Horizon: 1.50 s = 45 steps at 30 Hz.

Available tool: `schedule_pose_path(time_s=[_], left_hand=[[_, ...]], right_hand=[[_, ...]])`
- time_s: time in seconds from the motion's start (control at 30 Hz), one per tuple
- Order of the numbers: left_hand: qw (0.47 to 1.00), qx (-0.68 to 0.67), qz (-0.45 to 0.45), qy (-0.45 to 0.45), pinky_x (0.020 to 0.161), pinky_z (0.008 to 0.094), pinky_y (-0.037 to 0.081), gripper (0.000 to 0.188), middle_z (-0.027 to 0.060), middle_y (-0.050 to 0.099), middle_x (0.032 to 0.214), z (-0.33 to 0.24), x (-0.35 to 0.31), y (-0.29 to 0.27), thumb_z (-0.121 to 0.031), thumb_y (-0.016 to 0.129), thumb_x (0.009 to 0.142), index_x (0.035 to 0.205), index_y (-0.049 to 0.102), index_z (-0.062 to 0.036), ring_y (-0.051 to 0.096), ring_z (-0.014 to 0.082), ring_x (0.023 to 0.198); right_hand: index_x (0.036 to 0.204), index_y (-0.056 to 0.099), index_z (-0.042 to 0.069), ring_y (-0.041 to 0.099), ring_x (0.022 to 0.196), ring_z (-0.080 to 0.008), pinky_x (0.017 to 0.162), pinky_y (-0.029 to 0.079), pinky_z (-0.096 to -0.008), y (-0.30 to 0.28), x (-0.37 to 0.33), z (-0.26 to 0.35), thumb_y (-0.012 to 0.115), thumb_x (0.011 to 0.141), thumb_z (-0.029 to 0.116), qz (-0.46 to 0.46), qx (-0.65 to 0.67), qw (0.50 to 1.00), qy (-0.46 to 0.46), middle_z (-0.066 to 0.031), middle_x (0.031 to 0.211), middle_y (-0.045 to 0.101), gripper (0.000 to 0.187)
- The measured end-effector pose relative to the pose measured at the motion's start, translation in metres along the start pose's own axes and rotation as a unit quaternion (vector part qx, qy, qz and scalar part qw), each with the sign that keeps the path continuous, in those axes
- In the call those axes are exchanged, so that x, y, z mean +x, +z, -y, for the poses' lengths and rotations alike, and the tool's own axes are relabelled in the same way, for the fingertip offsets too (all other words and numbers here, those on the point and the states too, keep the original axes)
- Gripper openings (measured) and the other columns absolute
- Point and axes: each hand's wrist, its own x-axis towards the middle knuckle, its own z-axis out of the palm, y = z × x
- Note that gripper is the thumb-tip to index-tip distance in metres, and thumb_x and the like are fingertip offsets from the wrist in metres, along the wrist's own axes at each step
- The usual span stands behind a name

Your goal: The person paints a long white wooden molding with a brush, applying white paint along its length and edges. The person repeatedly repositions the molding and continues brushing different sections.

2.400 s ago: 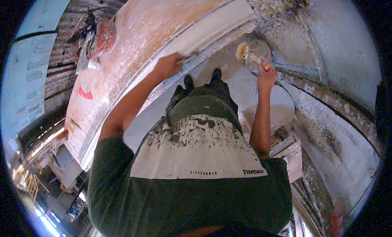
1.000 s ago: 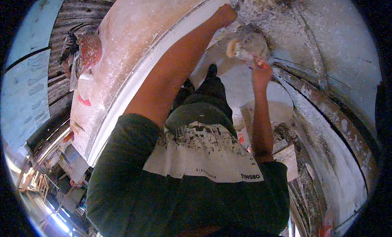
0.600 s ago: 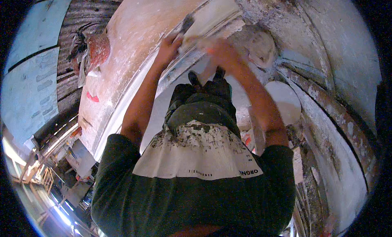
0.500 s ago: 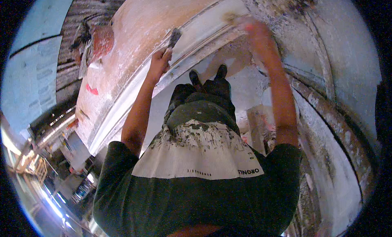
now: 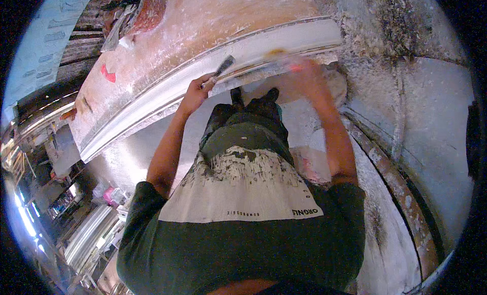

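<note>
A long white grooved moulding [image 5: 167, 79] lies along the near edge of a worktable. My left hand [image 5: 194, 96] is closed around the handle of a putty knife [image 5: 224, 65], whose dark flat blade points up and right over the moulding. Farther right, my right hand [image 5: 310, 79] is smeared by motion above the moulding's right part. It grips what looks like a brush [image 5: 276, 53], with a yellowish tip and a reddish part by the fingers. Whether the tip touches the moulding, I cannot tell.
The stained tabletop [image 5: 203, 21] extends beyond the moulding, with a red scrap [image 5: 107, 72] on its left. A spattered wall [image 5: 406, 36] stands at right, above a curved, paint-marked edge [image 5: 395, 168]. Stacked white strips [image 5: 89, 236] lie at lower left.
The view has shifted, so the table and moulding appear turned and lower. My right hand still moves in a blur, now closer to the putty knife in the picture. My left hand keeps its grip.
</note>
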Motion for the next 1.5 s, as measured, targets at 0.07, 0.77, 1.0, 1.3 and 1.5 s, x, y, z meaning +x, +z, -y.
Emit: schedule_pose_path(time_s=[0.07, 0.77, 1.0, 1.3, 1.5], left_hand=[[0.988, 0.126, 0.035, 0.078, 0.079, 0.0391, 0.049, 0.036, 0.0198, 0.068, 0.1, 0.015, 0.006, 0.004, -0.03, 0.058, 0.094, 0.12, 0.062, -0.0048, 0.064, 0.0283, 0.085], [0.803, 0.279, 0.089, 0.519, 0.079, 0.0445, 0.052, 0.042, 0.0227, 0.066, 0.101, -0.19, 0.245, 0.243, -0.037, 0.06, 0.086, 0.103, 0.064, 0.0009, 0.064, 0.0373, 0.091], [0.993, -0.013, 0.108, 0.053, 0.042, 0.0236, 0.034, 0.042, -0.0031, 0.052, 0.073, -0.162, 0.148, 0.097, -0.041, 0.054, 0.094, 0.127, 0.06, -0.0148, 0.043, 0.0068, 0.05], [0.943, 0.255, -0.092, 0.196, 0.064, 0.0327, 0.048, 0.034, 0.0073, 0.061, 0.085, 0.04, 0.034, -0.117, -0.033, 0.058, 0.093, 0.122, 0.062, -0.0165, 0.057, 0.0203, 0.069], [0.92, 0.382, -0.026, 0.08, 0.077, 0.0391, 0.05, 0.031, 0.0132, 0.063, 0.105, 0.077, -0.015, -0.19, -0.034, 0.059, 0.092, 0.118, 0.063, -0.0177, 0.062, 0.0301, 0.085]], right_hand=[[0.101, 0.07, 0.005, 0.067, 0.085, -0.0319, 0.075, 0.052, -0.0399, -0.066, -0.017, -0.028, 0.065, 0.079, 0.012, -0.131, -0.162, 0.977, 0.05, -0.0181, 0.096, 0.069, 0.023], [0.099, 0.067, 0.004, 0.064, 0.091, -0.0359, 0.083, 0.05, -0.0449, 0.052, -0.091, 0.015, 0.057, 0.084, 0.017, -0.1, -0.026, 0.985, -0.139, -0.0186, 0.109, 0.065, 0.022], [0.105, 0.069, 0.006, 0.061, 0.102, -0.0334, 0.095, 0.045, -0.0406, 0.023, -0.031, 0.007, 0.059, 0.086, 0.021, 0.061, -0.02, 0.993, 0.1, -0.0165, 0.108, 0.066, 0.026], [0.098, 0.07, -0.003, 0.069, 0.083, -0.0258, 0.074, 0.053, -0.0345, -0.139, -0.052, -0.151, 0.068, 0.081, 0.016, -0.402, -0.229, 0.881, 0.096, -0.0151, 0.092, 0.071, 0.025], [0.1, 0.071, 0.001, 0.066, 0.084, -0.0176, 0.076, 0.053, -0.0302, -0.087, -0.08, -0.08, 0.069, 0.083, 0.011, -0.462, -0.03, 0.863, 0.202, -0.009, 0.094, 0.072, 0.02]])
